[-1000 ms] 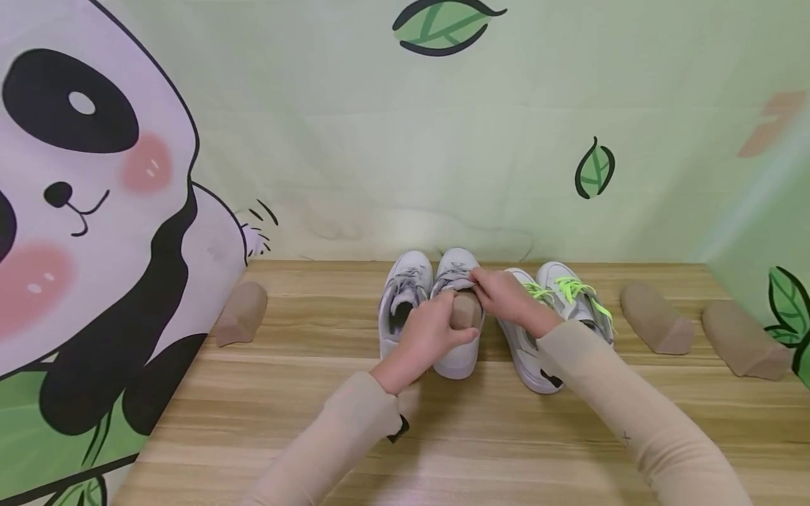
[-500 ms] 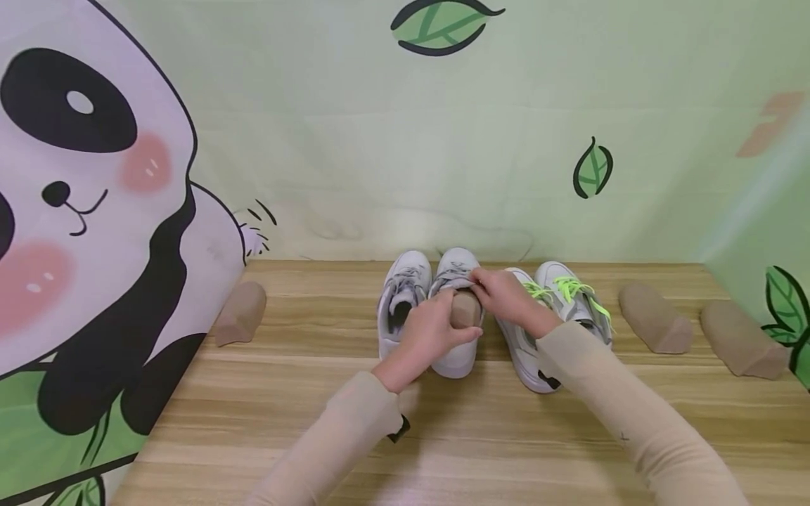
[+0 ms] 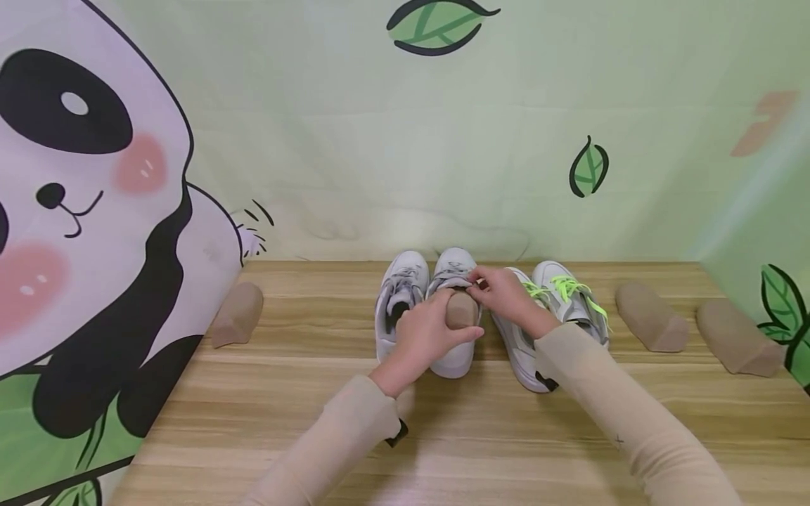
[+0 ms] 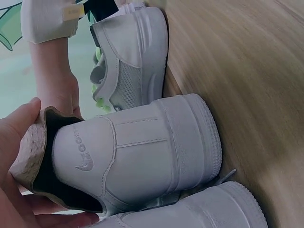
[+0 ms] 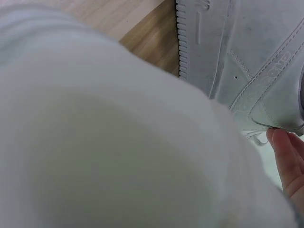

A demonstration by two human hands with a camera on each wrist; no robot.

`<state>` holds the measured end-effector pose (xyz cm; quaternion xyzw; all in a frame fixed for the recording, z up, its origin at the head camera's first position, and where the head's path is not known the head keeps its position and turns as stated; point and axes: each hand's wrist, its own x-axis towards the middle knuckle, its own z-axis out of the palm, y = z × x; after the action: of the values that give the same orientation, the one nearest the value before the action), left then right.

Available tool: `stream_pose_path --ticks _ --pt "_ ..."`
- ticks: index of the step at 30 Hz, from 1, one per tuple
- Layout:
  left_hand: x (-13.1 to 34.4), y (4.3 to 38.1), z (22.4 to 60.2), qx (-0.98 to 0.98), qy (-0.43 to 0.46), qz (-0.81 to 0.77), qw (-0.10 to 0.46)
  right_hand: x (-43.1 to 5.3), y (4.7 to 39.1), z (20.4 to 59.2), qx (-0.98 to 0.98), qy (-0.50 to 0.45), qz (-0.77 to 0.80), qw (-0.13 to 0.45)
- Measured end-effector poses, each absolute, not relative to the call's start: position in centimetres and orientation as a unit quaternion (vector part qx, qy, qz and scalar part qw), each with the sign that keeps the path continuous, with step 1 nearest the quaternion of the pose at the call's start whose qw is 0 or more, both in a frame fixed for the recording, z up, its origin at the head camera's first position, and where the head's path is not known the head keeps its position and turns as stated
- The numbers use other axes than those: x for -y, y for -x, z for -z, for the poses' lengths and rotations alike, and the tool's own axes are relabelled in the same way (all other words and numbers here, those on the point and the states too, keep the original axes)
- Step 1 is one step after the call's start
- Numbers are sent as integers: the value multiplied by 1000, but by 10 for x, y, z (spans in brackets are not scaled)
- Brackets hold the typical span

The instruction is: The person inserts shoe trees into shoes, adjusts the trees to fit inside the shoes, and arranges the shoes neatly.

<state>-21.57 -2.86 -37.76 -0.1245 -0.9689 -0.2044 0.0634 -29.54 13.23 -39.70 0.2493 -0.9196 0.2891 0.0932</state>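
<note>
In the head view, a white sneaker with grey laces point(image 3: 453, 362) stands toe to the back wall. My left hand point(image 3: 422, 332) holds a brown moulded shoe insert point(image 3: 462, 311) that sits in this sneaker's opening. The left wrist view shows the insert point(image 4: 29, 153) standing out past the heel collar, with the thumb on one side and fingers on the other. My right hand point(image 3: 506, 295) pinches the upper edge of the same sneaker near the tongue. In the right wrist view, its fingertips point(image 5: 285, 154) are at the collar, and the sleeve hides much of the view.
The matching grey-laced sneaker point(image 3: 383, 334) stands close on the left. Two white sneakers with neon-green laces, one nearer point(image 3: 524, 362) and one farther right point(image 3: 549, 274), stand under the right forearm. Loose brown inserts lie at left point(image 3: 237, 315) and right point(image 3: 652, 316) on the wood-look surface point(image 3: 285, 422).
The head view has drifted slightly, so everything sits a little farther left. My left thumb has moved slightly right across the insert. My right fingers have shifted a little at the sneaker's edge.
</note>
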Motion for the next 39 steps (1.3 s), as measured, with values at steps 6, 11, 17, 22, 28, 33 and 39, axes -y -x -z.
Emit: stream_pose_path --ticks 6,11,17,22,28,33,39 --pt "30 215 377 970 122 200 71 -132 297 397 916 -281 -258 128" --pt "29 215 377 971 124 191 76 -133 297 397 910 -298 -244 154" --pt "27 216 379 971 125 186 82 -134 298 399 906 -298 -258 156" --pt "26 218 381 970 133 182 91 -134 299 400 903 -292 -274 156" --pt "27 220 382 966 139 193 97 -134 298 399 900 -287 -290 155" --pt "27 223 383 962 141 209 105 -134 298 398 895 -290 -299 160" --pt "28 225 385 958 150 222 103 -134 299 400 894 -293 -296 168"
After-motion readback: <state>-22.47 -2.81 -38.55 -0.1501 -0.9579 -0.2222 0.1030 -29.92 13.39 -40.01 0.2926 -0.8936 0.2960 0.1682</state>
